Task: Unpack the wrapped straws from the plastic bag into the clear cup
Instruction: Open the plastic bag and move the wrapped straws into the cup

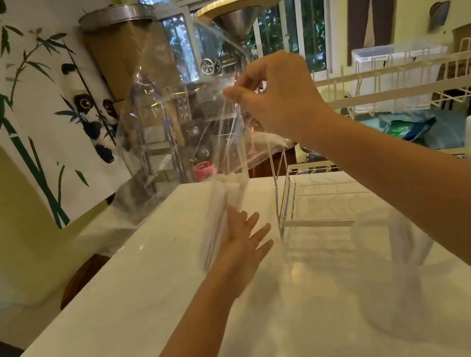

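My right hand point(273, 97) is raised above the white counter and pinches the top edge of a clear plastic bag point(182, 131), which hangs down and billows to the left. A blurred bundle of white wrapped straws point(219, 218) shows at the bag's lower end. My left hand point(245, 242) is under that end, fingers spread, palm against the straws. The clear cup point(396, 273) stands on the counter at the right, partly behind my right forearm, with some white wrapped straws inside it.
A white wire rack point(309, 197) stands on the counter point(127, 321) just beyond the cup. A larger white dish rack point(428, 74) spans the right side. A metal machine with a funnel point(236, 22) stands behind the bag.
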